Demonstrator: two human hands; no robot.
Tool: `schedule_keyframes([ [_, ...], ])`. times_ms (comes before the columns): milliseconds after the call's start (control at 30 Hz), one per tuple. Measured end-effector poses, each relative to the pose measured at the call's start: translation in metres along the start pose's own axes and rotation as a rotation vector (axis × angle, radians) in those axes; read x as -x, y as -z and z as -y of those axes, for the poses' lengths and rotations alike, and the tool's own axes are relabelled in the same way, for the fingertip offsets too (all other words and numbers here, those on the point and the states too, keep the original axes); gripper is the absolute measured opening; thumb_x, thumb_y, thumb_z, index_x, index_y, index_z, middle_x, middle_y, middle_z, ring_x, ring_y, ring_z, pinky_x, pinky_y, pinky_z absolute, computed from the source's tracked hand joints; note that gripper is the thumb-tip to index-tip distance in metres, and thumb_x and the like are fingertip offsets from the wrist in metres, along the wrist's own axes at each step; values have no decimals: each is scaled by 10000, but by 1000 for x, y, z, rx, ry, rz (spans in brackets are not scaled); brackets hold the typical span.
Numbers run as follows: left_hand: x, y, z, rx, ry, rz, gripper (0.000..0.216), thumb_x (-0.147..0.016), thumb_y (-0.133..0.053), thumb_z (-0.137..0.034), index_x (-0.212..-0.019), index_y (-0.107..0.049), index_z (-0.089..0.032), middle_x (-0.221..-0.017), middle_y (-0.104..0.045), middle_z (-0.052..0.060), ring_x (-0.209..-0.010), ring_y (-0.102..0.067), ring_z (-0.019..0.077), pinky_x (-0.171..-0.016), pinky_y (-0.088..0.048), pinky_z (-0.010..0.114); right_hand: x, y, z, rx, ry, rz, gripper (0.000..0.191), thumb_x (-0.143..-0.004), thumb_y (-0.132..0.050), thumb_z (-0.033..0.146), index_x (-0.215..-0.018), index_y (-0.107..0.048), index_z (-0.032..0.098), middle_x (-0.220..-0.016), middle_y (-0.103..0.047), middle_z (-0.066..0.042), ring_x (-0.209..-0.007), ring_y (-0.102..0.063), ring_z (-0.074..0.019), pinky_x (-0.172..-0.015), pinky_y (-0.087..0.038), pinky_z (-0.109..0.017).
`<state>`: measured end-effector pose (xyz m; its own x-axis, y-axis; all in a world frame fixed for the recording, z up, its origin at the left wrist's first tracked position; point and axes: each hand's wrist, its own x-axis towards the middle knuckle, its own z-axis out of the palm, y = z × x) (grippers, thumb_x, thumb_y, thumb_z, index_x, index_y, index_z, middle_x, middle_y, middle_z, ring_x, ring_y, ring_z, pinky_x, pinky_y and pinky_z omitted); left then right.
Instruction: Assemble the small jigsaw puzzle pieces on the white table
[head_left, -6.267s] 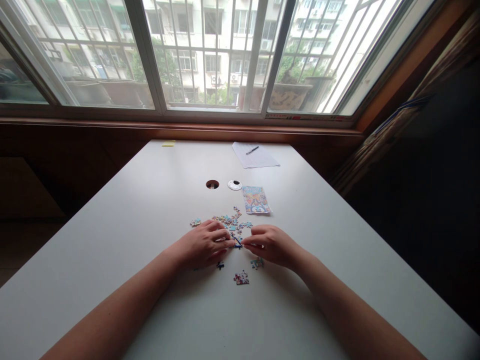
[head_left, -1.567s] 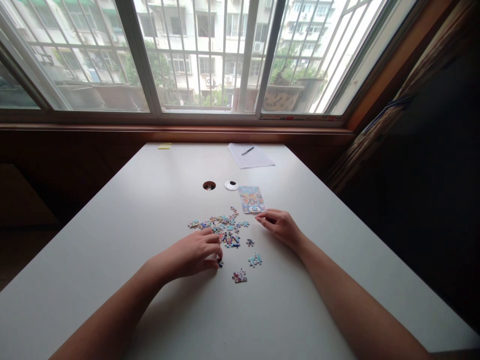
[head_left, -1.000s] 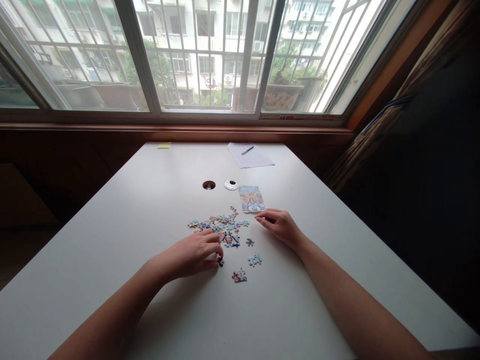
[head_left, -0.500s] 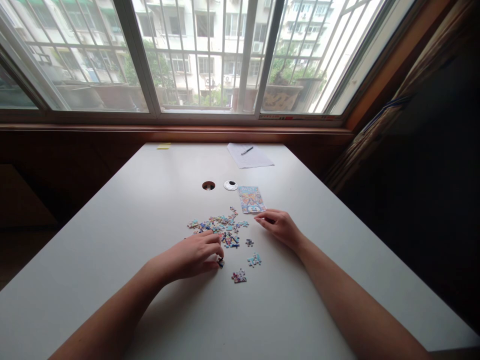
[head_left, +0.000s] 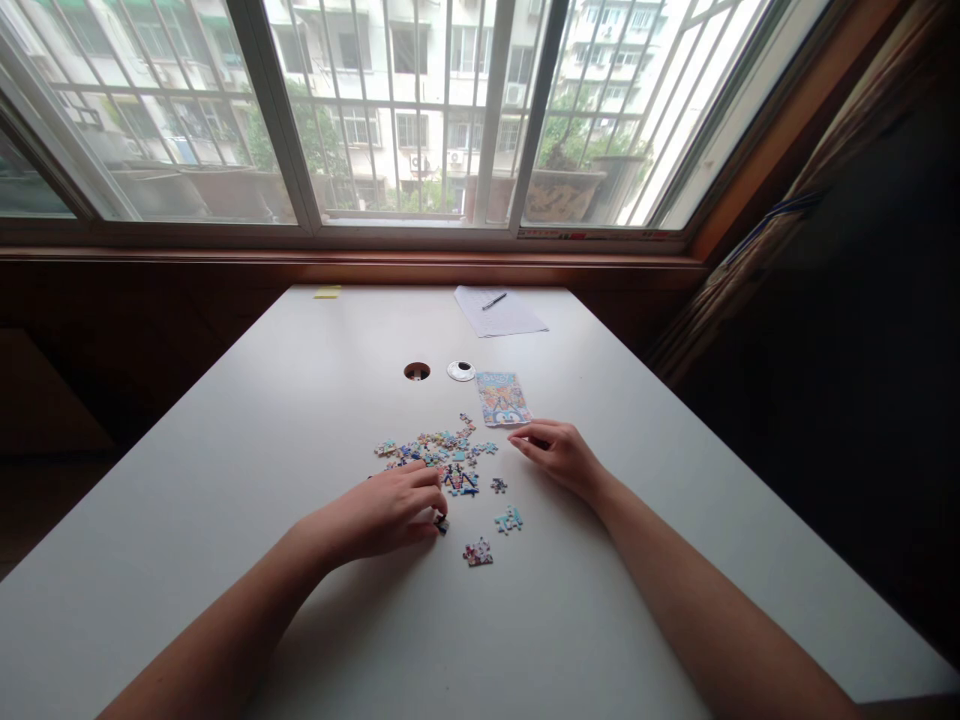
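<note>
My left hand (head_left: 397, 505) is closed on a small dark puzzle piece (head_left: 442, 522), pinched between thumb and fingers just above the white table. Beyond it lies a loose pile of puzzle pieces (head_left: 439, 445), partly hidden by the hand, with a joined section (head_left: 459, 480) at its near side. To the right are a small joined cluster (head_left: 499, 486), a light-blue cluster (head_left: 509, 519) and a reddish-grey cluster (head_left: 478, 552). My right hand (head_left: 556, 455) rests on the table with fingers curled together; whether anything is between them is hidden. Its fingers are near the picture card (head_left: 503, 399).
The white table (head_left: 225, 480) reaches to the window. A round cable hole (head_left: 417, 371) and its white cap (head_left: 461, 371) are past the pile. Paper sheets (head_left: 502, 318) with a pen (head_left: 494, 301) lie at the far edge, with a yellow sticky note (head_left: 328, 292) to the left.
</note>
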<state>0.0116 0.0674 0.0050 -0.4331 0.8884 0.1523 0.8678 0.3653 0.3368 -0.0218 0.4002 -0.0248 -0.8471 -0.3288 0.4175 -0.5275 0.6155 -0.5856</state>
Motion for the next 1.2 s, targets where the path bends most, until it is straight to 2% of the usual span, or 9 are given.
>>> schedule_keyframes([
  [233,-1,-1,2,0,-3,-29,135,-936,-628,-255,-1065,-617,-218,-1073,-601,62,-974,-572,204,-864,-470,321,1,3,5,-2,11,56,289,-955,-581,398,-846,-761,199,-716,-667,-37,-592,-534,-138,-580,-427,-274],
  [800,-2,-2,6,-67,11,-70,160,-961,-569,-227,-1119,-584,-204,-1069,-592,78,-960,-564,220,-835,-473,342,1,4,6,6,15,90,281,-950,-566,359,-833,-766,200,-731,-680,-45,-612,-556,-143,-597,-431,-272],
  [1200,-9,-6,5,-223,120,-108,168,-970,-571,-269,-1116,-585,-188,-1051,-587,85,-965,-530,245,-823,-485,375,0,4,7,17,30,102,273,-953,-562,349,-831,-755,199,-712,-646,-33,-611,-535,-141,-606,-423,-271],
])
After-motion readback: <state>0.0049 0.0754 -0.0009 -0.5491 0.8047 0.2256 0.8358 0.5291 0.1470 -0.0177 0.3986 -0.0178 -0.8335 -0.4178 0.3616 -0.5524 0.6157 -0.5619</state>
